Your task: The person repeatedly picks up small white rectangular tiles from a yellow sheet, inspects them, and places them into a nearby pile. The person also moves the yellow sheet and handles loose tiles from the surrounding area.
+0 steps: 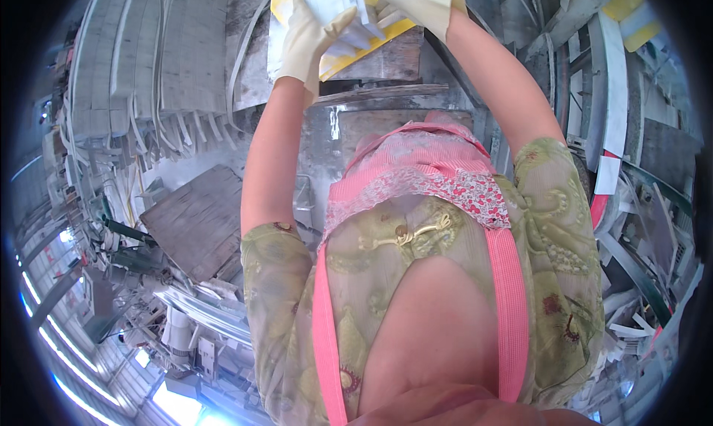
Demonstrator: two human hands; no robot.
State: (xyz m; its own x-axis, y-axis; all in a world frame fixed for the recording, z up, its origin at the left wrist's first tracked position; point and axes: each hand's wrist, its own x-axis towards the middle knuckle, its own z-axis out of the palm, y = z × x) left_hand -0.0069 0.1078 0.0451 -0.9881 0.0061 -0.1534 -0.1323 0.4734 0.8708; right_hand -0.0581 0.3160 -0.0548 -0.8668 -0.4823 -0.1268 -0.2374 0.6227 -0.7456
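Both my hands wear pale cream rubber gloves and reach to the top of the view. My left hand (308, 40) is at the left side of a bundle of white strips (334, 14), its thumb across them and a finger pointing up along their edge. My right hand (423, 1) reaches over the strips' right side; the upper edge of the picture cuts off its fingers. Under the strips lies a yellow-and-white sheet or sack (364, 52), on a worn wooden board (405, 58).
Long stacks of greyish-white strips (134, 47) stand at the left. A weathered board (197, 222) leans below them. Metal framing (613, 84) and loose scraps (631, 318) line the right. A thin wooden batten (379, 94) lies in front of my apron.
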